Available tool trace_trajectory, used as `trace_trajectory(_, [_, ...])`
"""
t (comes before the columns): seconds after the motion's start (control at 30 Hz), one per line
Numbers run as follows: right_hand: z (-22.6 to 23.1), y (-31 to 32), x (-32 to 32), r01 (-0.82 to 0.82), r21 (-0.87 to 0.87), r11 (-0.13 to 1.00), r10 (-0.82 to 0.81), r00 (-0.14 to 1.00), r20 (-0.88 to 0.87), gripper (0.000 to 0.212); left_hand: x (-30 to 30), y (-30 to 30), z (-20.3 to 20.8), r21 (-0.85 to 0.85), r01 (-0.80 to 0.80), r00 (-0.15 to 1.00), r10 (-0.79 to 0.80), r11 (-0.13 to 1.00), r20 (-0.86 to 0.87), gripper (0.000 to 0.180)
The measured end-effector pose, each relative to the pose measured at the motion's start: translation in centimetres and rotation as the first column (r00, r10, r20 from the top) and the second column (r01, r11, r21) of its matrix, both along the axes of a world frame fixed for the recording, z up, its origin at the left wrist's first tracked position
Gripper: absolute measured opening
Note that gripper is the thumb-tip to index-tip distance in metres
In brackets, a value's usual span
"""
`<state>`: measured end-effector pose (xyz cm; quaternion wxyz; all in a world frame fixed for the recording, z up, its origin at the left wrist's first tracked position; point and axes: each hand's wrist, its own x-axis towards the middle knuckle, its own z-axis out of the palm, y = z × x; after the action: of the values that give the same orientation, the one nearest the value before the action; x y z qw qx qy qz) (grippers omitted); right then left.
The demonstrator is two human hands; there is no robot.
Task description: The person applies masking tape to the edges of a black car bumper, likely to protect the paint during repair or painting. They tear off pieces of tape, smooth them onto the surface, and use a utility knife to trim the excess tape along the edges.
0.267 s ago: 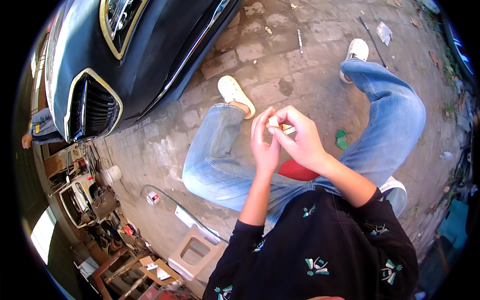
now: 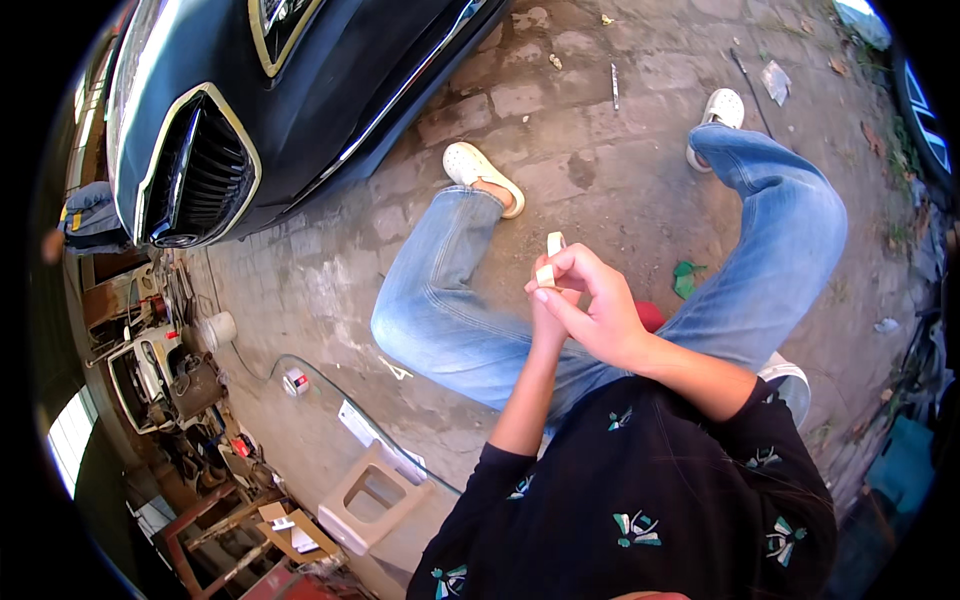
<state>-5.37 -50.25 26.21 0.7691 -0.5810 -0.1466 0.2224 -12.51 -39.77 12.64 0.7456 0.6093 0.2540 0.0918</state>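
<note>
At the far left, beside the car, part of another person [image 2: 92,215], in dark clothing. Next, a dark car [image 2: 330,100], with a pale border around its grille [image 2: 205,165] and another around the headlight. Below it, a white bucket [image 2: 217,331], then a small round tin [image 2: 295,381] near a hose, and a beige plastic stool [image 2: 340,505] on the ground.

Farther right, between the knees of blue jeans [image 2: 420,335], both hands close together. Left hand [image 2: 552,322] lower and partly hidden behind the other, fingers bunched, tips close to the pale band; cannot tell whether gripping it or only touching. Pale band [image 2: 545,277], narrow and curved, at the fingertips of both hands, with one pale part jutting above the forefinger. Right hand [image 2: 606,308] above, forefinger bent, thumb drawn in close to it, both pinched on the band with hardly any gap.

Just right, something red [image 2: 650,317], partly covered by the hand; then a green scrap [image 2: 685,280] on the paving.
</note>
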Motion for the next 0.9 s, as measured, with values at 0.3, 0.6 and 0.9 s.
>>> trace_trajectory(0.3, [1.0, -2.5, 6.5, 0.188, 0.134, 0.973, -0.16, 0.968, -0.192, 0.008, 3.1, -0.3, 7.7, -0.091, 0.335, 0.925, -0.346, 0.938, -0.155, 0.023])
trace_trajectory(0.6, [-3.2, -5.4, 10.4, 0.215, 0.085, 0.973, -0.179, 0.933, -0.311, 0.01, 2.4, -1.6, 12.0, 0.069, 0.299, 0.954, -0.298, 0.952, -0.03, 0.029])
trace_trajectory(0.9, [-6.0, -2.8, 5.5, 0.057, 0.31, 0.949, 0.241, 0.503, -0.83, 0.006, 1.1, -1.2, 11.3, 0.124, 0.198, 0.961, -0.218, 0.972, 0.172, 0.034])
